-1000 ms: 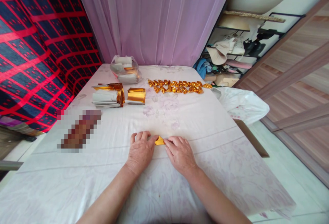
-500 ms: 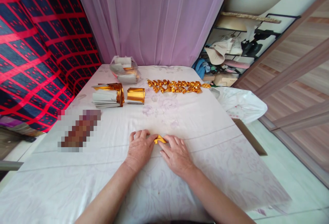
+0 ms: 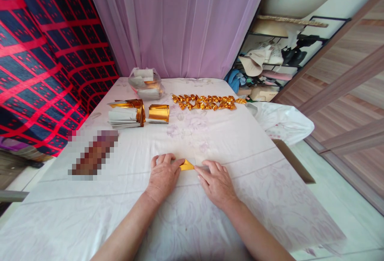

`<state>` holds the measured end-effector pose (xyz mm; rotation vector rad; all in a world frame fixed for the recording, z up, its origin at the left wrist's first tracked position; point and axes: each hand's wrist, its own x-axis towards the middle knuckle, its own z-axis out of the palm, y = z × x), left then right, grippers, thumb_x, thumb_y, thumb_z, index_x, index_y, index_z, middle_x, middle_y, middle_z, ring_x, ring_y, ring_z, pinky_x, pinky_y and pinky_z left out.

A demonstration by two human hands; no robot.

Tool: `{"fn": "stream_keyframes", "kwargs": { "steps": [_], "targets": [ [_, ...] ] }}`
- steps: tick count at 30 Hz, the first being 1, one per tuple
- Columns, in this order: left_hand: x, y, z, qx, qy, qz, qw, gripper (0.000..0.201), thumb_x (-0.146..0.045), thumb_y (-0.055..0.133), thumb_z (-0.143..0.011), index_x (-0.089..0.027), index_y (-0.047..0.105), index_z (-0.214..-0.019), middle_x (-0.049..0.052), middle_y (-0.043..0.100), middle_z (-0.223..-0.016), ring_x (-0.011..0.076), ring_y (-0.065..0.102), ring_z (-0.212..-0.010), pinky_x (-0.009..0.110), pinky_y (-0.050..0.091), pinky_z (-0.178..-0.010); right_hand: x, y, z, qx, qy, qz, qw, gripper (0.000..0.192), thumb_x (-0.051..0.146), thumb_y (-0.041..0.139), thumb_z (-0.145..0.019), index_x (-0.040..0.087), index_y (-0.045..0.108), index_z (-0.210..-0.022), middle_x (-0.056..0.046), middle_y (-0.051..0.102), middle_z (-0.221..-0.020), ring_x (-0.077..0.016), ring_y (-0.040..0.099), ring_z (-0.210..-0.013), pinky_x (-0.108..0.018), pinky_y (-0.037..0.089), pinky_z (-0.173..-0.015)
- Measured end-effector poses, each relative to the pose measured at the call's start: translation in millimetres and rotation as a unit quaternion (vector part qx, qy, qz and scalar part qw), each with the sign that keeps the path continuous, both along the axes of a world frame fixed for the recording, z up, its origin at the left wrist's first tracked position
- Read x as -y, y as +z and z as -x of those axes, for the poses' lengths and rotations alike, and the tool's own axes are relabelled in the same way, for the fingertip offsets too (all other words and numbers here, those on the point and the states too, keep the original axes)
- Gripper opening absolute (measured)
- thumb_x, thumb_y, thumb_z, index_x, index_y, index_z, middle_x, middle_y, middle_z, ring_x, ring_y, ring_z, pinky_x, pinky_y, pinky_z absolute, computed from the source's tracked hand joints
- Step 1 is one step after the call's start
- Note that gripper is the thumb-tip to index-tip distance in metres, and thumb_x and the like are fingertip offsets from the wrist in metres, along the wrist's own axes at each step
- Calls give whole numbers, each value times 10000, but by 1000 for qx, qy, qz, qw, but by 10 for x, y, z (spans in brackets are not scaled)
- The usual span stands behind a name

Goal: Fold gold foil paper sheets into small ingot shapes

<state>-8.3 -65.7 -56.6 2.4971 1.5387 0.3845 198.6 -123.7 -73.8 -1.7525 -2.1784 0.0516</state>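
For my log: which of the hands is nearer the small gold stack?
Left. The left hand is on the near side of the small gold stack; the right hand lies farther right.

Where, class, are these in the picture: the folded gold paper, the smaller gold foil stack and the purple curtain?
Folded gold paper [image 3: 186, 166]: head view, on its gold face.
Smaller gold foil stack [image 3: 159, 112]: head view, on its top sheet.
Purple curtain [image 3: 181, 25]: head view, mid-height on the cloth.

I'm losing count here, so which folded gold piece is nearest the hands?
The small gold piece between the left hand and right hand, touching the left; the other folded pieces lie farther back, in rows.
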Motion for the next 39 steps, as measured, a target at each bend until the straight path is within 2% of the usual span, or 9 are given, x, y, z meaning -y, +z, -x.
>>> {"fn": "stream_keyframes", "kwargs": {
  "steps": [5,7,10,14,19,22,27,31,39],
  "targets": [
    [3,-17,-5,-1,0,-16,1000,292,-245,548,-917,-366,680,-1148,53,598,-1056,238,534,-982,466,328,-956,-173,40,13,-105,-21,-31,994,212,194,494,-903,215,681,-999,-54,672,-971,-171,616,-885,-289,451,-816],
    [3,-18,-10,-4,1,-17,1000,291,-248,544,-919,-366,678,-1149,53,599,-1054,239,535,-985,468,330,-955,-279,36,91,-163,-31,-22,986,182,188,487,-893,205,643,-985,-33,678,-921,-136,622,-753,-252,459,-741],
    [3,-17,-13,-4,3,-20,1000,288,-249,536,-924,-365,678,-1147,52,603,-1053,238,538,-989,461,336,-949,-437,-5,264,-207,-34,20,978,111,175,511,-863,216,610,-896,1,676,-817,-129,625,-731,-219,440,-677],
    [17,-32,7,9,4,-22,1000,285,-242,554,-912,-359,682,-1138,46,625,-1055,233,549,-990,460,339,-959,-576,-75,424,-173,-65,36,982,70,174,551,-834,218,594,-801,11,659,-785,-126,604,-712,-219,408,-661],
    [59,-46,42,45,13,-30,998,194,-247,551,-921,-307,736,-925,17,692,-1003,218,593,-968,526,268,-1036,-616,-91,448,-134,-84,47,986,73,175,577,-836,213,593,-774,14,648,-765,-126,590,-695,-228,375,-641],
    [70,-31,45,46,16,-21,999,196,-249,549,-925,-301,733,-883,4,709,-975,222,607,-956,546,262,-1034,-609,-73,458,-114,-90,51,988,63,184,584,-849,211,598,-794,8,649,-776,-131,595,-714,-233,366,-637],
    [88,-2,60,30,8,-31,999,193,-248,555,-918,-310,737,-899,9,710,-955,224,607,-941,544,277,-1029,-601,-51,501,-83,-92,49,991,87,220,561,-893,211,600,-816,-2,651,-807,-130,594,-726,-238,357,-622],
    [144,0,104,0,-8,-46,999,221,-223,562,-910,-326,721,-1024,22,699,-976,235,602,-948,556,283,-1031,-611,-38,525,-56,-106,53,991,109,245,555,-906,210,602,-814,-10,648,-802,-136,589,-699,-250,351,-599],
    [183,-21,142,-8,-16,-36,999,275,-219,562,-907,-335,689,-1122,37,675,-1031,237,590,-977,556,304,-1031,-614,11,491,-106,-94,99,985,116,293,668,-833,204,610,-881,-9,661,-880,-136,619,-765,-237,379,-653]
  ]
}}
